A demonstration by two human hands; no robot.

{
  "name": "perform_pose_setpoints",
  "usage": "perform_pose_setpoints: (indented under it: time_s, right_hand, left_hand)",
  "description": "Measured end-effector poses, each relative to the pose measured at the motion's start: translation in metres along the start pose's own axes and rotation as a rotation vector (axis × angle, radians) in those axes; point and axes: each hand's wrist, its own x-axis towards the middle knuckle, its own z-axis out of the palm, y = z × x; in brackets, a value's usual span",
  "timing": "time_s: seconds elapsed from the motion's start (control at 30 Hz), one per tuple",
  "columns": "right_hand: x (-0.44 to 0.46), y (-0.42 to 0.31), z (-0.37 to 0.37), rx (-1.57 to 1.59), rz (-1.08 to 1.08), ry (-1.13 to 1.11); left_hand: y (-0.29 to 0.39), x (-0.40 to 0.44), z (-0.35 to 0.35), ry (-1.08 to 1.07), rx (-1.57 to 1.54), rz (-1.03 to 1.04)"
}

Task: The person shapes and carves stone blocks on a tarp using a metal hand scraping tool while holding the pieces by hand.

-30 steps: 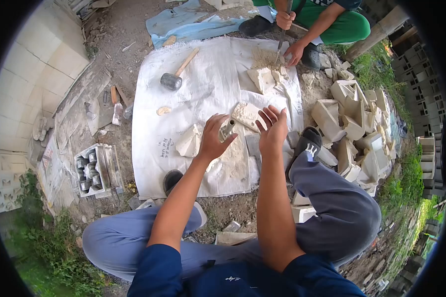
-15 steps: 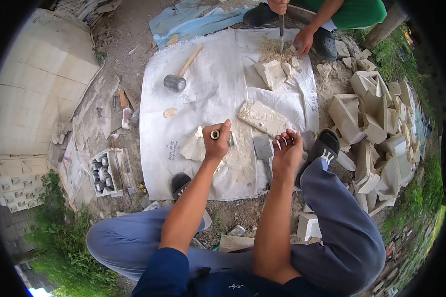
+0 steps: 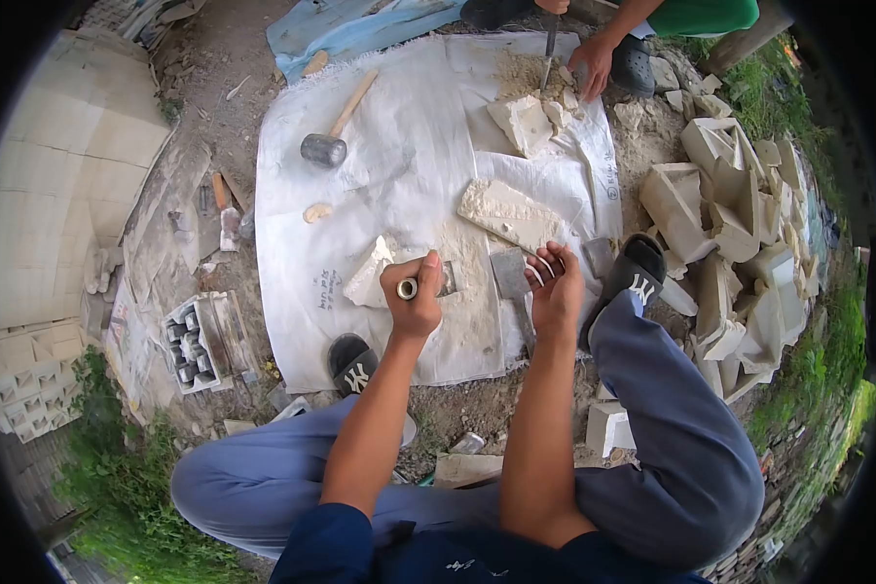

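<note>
My left hand (image 3: 414, 297) is closed round the handle of a tool; the handle's round hollow end (image 3: 407, 289) faces me. A flat grey metal part (image 3: 448, 279) shows just beyond my fingers. Beside that hand lies a broken pale chunk (image 3: 366, 277) on the white sheet (image 3: 380, 204). My right hand (image 3: 555, 297) is palm up, fingers apart and slightly curled, with nothing visible in it. Close to its fingertips lie a long pale slab (image 3: 509, 216) with a rough, crumbly surface and a grey flat-headed tool (image 3: 508, 274).
A rubber mallet (image 3: 325, 150) lies farther up the sheet. Across from me, another person's hand (image 3: 594, 66) rests near a pale block (image 3: 522, 125), a pointed tool in their other hand. Broken castings (image 3: 715, 234) are piled right; a grey mould (image 3: 197, 343) sits left.
The view has shifted, so the sheet and its objects appear higher and farther left. My left hand has turned slightly with its tool. My right hand's fingers have opened a little.
</note>
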Motion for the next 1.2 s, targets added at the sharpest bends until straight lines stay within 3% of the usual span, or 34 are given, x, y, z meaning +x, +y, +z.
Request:
perform_pose_setpoints:
  time_s: [0.1, 0.17, 0.3, 0.47, 0.57, 0.63, 0.83, 0.93, 1.07, 1.2]
  right_hand:
    - [0.008, 0.006, -0.006, 0.008, 0.037, 0.055]
    - [0.007, 0.013, -0.007, 0.016, 0.065, 0.08]
    - [0.002, 0.016, 0.004, 0.038, 0.093, 0.084]
    - [0.006, 0.015, -0.009, -0.01, 0.057, 0.083]
    - [0.01, 0.011, -0.016, 0.009, 0.05, 0.099]
    - [0.01, 0.011, -0.014, 0.02, 0.052, 0.088]
    - [0.002, 0.012, 0.0, 0.026, 0.054, 0.039]
    - [0.002, 0.015, -0.004, 0.006, 0.06, 0.038]
    - [0.006, 0.013, -0.008, 0.026, 0.057, 0.057]
    - [0.003, 0.01, -0.008, 0.039, 0.059, 0.063]
  left_hand:
    - [-0.02, -0.005, -0.004, 0.028, -0.058, 0.023]
    - [-0.055, -0.005, -0.004, -0.032, 0.061, 0.038]
    - [-0.026, 0.011, 0.012, -0.056, 0.137, -0.017]
    - [0.004, 0.006, 0.008, 0.04, -0.075, -0.014]
    - [-0.017, -0.001, 0.01, 0.077, 0.054, 0.052]
    - [-0.035, 0.001, 0.011, -0.049, 0.268, 0.094]
    - [-0.013, 0.005, 0.008, 0.104, -0.025, -0.096]
    - [0.016, -0.01, 0.015, 0.095, 0.043, 0.016]
    - [-0.044, -0.041, 0.017, 0.13, 0.147, 0.057]
    - [-0.039, -0.041, 0.035, 0.048, 0.248, 0.115]
